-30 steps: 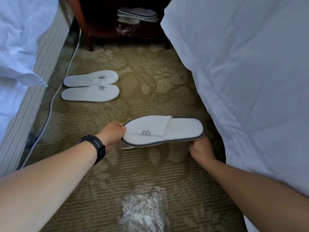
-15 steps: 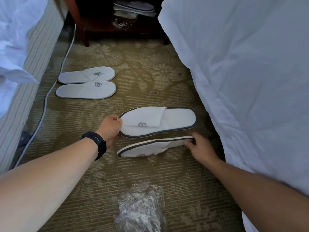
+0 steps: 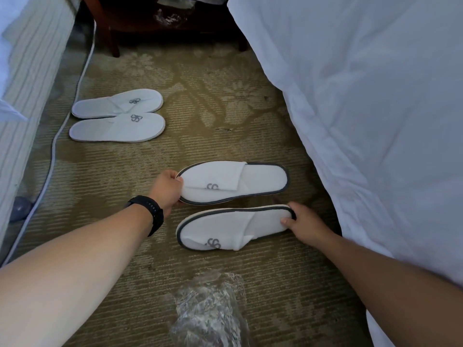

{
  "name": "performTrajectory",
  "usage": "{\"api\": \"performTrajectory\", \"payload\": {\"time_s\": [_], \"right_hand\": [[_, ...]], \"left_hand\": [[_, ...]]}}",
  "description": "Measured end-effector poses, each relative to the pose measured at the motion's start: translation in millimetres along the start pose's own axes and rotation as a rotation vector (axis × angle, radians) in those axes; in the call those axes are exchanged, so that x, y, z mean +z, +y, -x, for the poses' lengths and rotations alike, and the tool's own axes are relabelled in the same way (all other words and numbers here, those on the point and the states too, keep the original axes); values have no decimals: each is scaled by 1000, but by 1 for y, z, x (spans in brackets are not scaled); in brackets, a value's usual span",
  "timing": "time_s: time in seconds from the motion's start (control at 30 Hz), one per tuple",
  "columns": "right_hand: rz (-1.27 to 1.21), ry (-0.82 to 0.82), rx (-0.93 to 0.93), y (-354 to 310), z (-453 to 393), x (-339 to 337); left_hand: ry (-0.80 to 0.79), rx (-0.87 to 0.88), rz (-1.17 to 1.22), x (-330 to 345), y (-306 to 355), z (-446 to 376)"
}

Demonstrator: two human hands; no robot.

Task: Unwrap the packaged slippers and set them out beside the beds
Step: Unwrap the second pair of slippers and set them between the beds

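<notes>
Two white slippers with dark grey trim lie side by side on the carpet next to the right bed (image 3: 375,108). My left hand (image 3: 167,187) grips the toe end of the far slipper (image 3: 260,180). My right hand (image 3: 304,224) pinches the heel end of the near slipper (image 3: 225,227), which lies flat with its logo up. A second pair of plain white slippers (image 3: 117,116) rests flat beside the left bed (image 3: 27,83). A crumpled clear plastic wrapper (image 3: 210,311) lies on the carpet close to me.
A dark wooden nightstand (image 3: 160,28) stands between the beds at the far end, with more packaged items on its lower shelf. A white cable (image 3: 53,146) runs along the foot of the left bed. Patterned olive carpet (image 3: 225,101) fills the aisle.
The two stacked slippers were separated. My right hand drew the lower one toward me and turned it flat, logo up, while my left hand kept hold of the far one.
</notes>
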State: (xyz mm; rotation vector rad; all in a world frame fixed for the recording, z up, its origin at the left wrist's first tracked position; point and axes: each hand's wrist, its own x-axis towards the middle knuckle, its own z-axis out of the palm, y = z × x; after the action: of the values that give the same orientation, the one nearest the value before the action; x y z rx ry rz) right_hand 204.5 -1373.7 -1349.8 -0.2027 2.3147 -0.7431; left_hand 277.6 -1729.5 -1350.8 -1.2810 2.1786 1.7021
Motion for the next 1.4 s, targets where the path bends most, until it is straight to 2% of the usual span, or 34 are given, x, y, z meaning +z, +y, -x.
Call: {"api": "performTrajectory", "payload": {"time_s": [0.23, 0.7, 0.87, 0.93, 1.1, 1.23, 1.3, 1.37, 1.4], "right_hand": [[43, -14, 45, 9, -3, -2], [77, -18, 92, 14, -15, 10], [38, 0, 122, 11, -15, 15], [29, 7, 134, 8, -14, 16], [26, 77, 138, 3, -14, 18], [162, 183, 175, -3, -11, 21], [357, 296, 99, -12, -4, 27], [540, 344, -161, -25, 3, 39], [571, 301, -310, -33, 7, 49]], "left_hand": [[-12, -48, -42, 13, -9, -10], [7, -36, -75, 22, -22, -20], [-53, -68, -81, 21, -22, -18], [-62, -49, -150, 21, -22, -18], [-61, 105, -509, 18, -23, -20], [-108, 181, -637, 18, -25, -16], [-116, 208, -684, 18, -26, -16], [-117, 211, -713, 18, -27, -16], [-117, 211, -720, 18, -27, -17]]}}
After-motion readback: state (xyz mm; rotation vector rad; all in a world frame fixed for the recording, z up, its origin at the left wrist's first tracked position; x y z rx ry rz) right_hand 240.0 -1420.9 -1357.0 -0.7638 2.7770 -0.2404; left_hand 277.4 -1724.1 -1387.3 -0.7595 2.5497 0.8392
